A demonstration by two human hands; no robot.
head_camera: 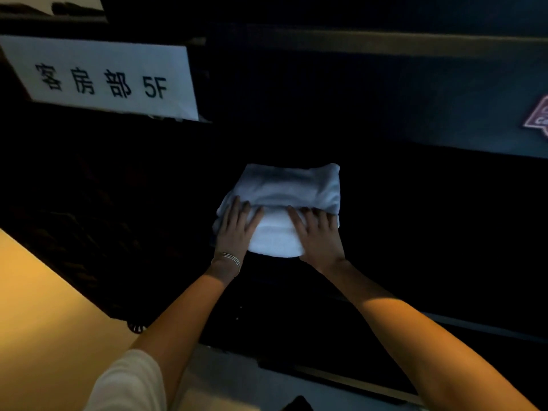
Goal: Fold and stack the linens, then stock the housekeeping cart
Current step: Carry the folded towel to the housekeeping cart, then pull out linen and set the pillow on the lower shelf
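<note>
White sign reading "客房部 5F" upper left, on dark cart front. Left hand, bangles at wrist, flat on folded white towels, fingers straight, gripping nothing. Towels sit mid-frame in dark cart recess. Right hand also flat on front fold, fingers spread, pressing. Pink label far right.
</note>
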